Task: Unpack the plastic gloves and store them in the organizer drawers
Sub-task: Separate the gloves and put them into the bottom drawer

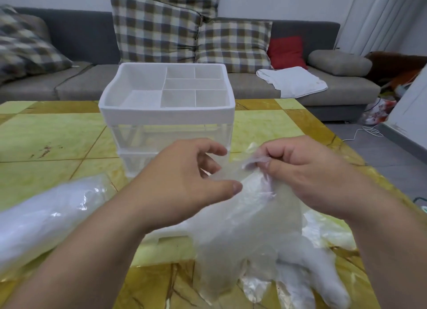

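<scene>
The right hand (307,170) had its grip pinched on the cuff of a translucent plastic glove (249,228), thumb and curled fingers clamping the crumpled edge. The glove hung from that pinch towards six o'clock, its fingers draped over more loose gloves (328,269) on the yellow-tiled bench (53,133). The left hand (182,181), at nine o'clock from the right, had its grip released: fingers loosely curved, thumb tip just beside the glove's edge. A clear bag of gloves (46,218) lay at eight o'clock. The white organizer (166,114) stood at twelve o'clock, its top tray divided into compartments, clear drawers (173,135) beneath it pushed in. A grey sofa (80,36) ran behind.
</scene>
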### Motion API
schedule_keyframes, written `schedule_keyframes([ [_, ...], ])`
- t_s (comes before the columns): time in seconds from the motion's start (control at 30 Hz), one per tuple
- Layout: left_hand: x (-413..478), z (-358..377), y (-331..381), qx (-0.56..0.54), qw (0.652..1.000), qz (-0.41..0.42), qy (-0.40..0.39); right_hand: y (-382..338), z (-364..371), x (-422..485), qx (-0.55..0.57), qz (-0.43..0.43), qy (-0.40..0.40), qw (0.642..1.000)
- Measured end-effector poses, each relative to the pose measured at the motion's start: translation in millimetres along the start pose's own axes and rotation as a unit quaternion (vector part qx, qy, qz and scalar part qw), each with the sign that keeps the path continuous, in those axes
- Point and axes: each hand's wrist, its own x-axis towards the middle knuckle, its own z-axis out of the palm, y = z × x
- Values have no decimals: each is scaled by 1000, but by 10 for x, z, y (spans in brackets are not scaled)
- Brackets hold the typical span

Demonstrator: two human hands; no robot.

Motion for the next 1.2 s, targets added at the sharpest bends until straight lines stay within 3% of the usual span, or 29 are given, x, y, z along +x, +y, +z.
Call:
schedule_keyframes([
  [0.13,16,37,-1,23,1000,18,0,20,57,61,42,-35,-2,999],
  [0.2,30,12,-10,43,998,42,20,85,31,58,63,4,-31,998],
  [0.3,38,-67,-31,78,990,88,74,217,6,35,0,65,-74,995],
  [0.4,70,-136,-114,58,985,84,140,256,-57,100,22,104,24,994],
  [0.5,144,-101,-299,-96,973,11,207,167,-84,182,81,82,193,974],
  [0.57,197,-25,-489,-153,958,-58,236,110,0,252,-2,81,271,959],
  [0.67,217,55,-786,-86,943,-127,294,21,293,316,-190,82,340,917],
  [0.73,206,63,-935,-64,933,-158,317,-101,541,330,-233,-11,374,898],
  [0.8,188,71,-1008,-48,926,-188,324,-205,854,341,-214,-81,309,923],
  [0.87,173,69,-1024,-26,924,-198,325,-187,1156,357,-214,-38,153,964],
  [0.97,156,26,-1056,7,928,-202,313,37,1409,419,-311,33,-16,950],
  [1.2,129,-129,-1204,172,933,-205,240,234,1340,586,-312,43,-74,946],
])
